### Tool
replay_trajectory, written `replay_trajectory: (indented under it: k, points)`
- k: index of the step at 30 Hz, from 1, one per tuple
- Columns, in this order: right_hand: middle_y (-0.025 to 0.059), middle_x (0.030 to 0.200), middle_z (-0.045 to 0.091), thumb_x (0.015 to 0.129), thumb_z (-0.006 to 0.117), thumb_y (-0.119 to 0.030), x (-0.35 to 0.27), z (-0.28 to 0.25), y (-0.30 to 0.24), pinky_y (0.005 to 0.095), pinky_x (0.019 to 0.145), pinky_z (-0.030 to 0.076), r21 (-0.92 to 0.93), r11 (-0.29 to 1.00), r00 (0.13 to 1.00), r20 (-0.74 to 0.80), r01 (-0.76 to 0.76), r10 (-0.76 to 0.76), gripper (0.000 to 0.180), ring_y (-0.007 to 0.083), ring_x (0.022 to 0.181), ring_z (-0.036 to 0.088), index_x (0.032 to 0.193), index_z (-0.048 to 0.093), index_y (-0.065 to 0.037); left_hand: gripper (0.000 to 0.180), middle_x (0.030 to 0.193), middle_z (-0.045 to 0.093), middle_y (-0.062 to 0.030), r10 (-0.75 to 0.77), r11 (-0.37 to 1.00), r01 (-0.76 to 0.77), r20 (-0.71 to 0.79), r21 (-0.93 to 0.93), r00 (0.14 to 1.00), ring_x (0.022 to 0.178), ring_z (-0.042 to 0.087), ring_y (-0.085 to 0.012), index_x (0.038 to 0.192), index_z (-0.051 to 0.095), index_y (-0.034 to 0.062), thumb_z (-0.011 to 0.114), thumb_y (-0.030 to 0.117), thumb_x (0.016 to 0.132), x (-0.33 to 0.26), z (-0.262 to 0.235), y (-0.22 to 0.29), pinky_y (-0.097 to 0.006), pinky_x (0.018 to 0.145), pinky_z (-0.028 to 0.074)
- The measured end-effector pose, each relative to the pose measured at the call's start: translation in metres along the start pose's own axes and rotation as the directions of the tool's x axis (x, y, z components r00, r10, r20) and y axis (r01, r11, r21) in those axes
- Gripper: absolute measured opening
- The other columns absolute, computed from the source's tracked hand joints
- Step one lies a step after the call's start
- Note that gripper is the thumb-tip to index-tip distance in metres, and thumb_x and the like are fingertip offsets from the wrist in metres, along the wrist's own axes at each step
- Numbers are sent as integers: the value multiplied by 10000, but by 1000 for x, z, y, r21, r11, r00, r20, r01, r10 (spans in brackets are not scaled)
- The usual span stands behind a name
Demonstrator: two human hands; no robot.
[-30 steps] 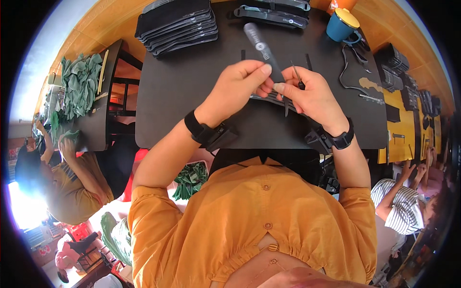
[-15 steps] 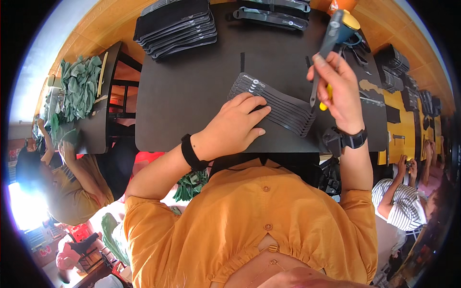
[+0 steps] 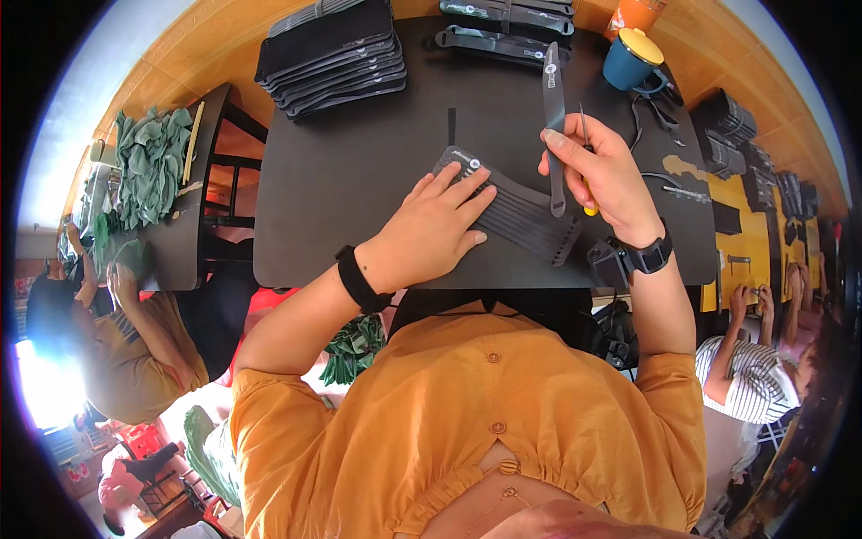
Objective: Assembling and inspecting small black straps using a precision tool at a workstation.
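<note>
A fanned stack of flat black straps [image 3: 530, 225] with rounded ends lies slantwise on the dark table [image 3: 350, 189]. My left hand [image 3: 429, 225] rests on its left part, fingers spread and palm down. Just above the stack's right end, my right hand [image 3: 615, 184] pinches a single dark strap [image 3: 553, 99] between thumb and fingers, holding it nearly upright. That same hand also keeps a thin pointed tool with a yellow handle [image 3: 589, 208], its metal shaft sticking up past the fingers. A short black strip [image 3: 452, 126] lies beyond the stack.
Piles of black straps [image 3: 332, 72] and bundled straps [image 3: 503, 43] stand along the table's far side. At the far right are a blue mug [image 3: 628, 70] with a yellow lid and an orange container [image 3: 636, 16]. Co-workers sit at side tables left and right.
My right hand has brought the strap left and lower, turning it more upright; the tool's shaft now shows. The stack's right end shifted slightly left. My left hand stays on the stack, fingers wider apart.
</note>
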State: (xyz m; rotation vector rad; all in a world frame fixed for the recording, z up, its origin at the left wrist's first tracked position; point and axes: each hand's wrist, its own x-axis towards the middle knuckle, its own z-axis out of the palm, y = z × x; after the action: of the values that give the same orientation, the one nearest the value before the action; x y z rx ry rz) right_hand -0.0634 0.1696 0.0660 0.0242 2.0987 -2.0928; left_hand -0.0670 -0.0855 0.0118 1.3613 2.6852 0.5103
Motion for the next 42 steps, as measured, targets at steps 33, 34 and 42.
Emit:
replay_trajectory:
  k: [33,34,42]
  points:
    - [183,972,698,894,653,-209,14,-29,16,442,835,516,-961,275,999,-14,-4,-35,270,368,936,656,1098,667,-34,427,1383,529,-136,104,988,-101,16,-115,994,1239,498,-354,1253,592,39,670,209,870,-31,-24,21,-439,1032,422]
    - [184,965,696,893,655,-211,15,-30,18,442,832,517,-962,273,999,-16,-6,-37,267,367,932,656,1089,670,-30,420,1375,535,-147,103,990,-101,19,-96,994,1235,504,-360,1246,597,37,670,209,869,-31,-24,22,-439,1037,421]
    - [176,938,688,876,673,-280,44,-19,17,438,804,512,-965,263,991,-14,22,-133,274,364,928,646,979,677,-27,383,1302,586,-196,101,977,-97,10,-190,995,1162,569,-381,1205,629,21,668,233,888,-9,-47,10,-415,1001,456]
